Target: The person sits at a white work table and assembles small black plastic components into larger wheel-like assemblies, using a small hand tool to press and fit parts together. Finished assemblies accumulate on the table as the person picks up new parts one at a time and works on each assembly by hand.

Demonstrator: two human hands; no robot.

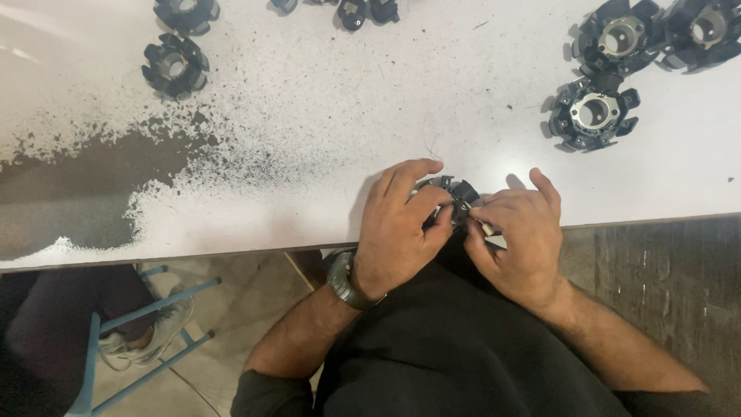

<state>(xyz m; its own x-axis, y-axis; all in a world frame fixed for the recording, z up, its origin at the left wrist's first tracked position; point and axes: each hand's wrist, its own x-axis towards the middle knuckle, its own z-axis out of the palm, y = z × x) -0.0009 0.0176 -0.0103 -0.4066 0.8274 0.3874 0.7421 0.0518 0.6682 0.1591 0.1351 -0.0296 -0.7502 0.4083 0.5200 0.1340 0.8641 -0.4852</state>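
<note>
My left hand [401, 224] and my right hand [515, 232] meet at the near edge of a white table [324, 85]. Between them they grip a small black round part with notched lobes [455, 191], mostly hidden by the fingers. My right fingertips pinch a small pale piece [488, 228] against that part. A dark watch [343, 279] sits on my left wrist.
Three similar black round parts with metal centres [594, 113] [620, 36] [706, 29] lie at the far right. More lie at the far left [175, 66] [186, 12] and top middle [353, 11]. The tabletop's left side is worn and dark-speckled [85, 181]. A blue stool frame [139, 340] and another person's shoe are below left.
</note>
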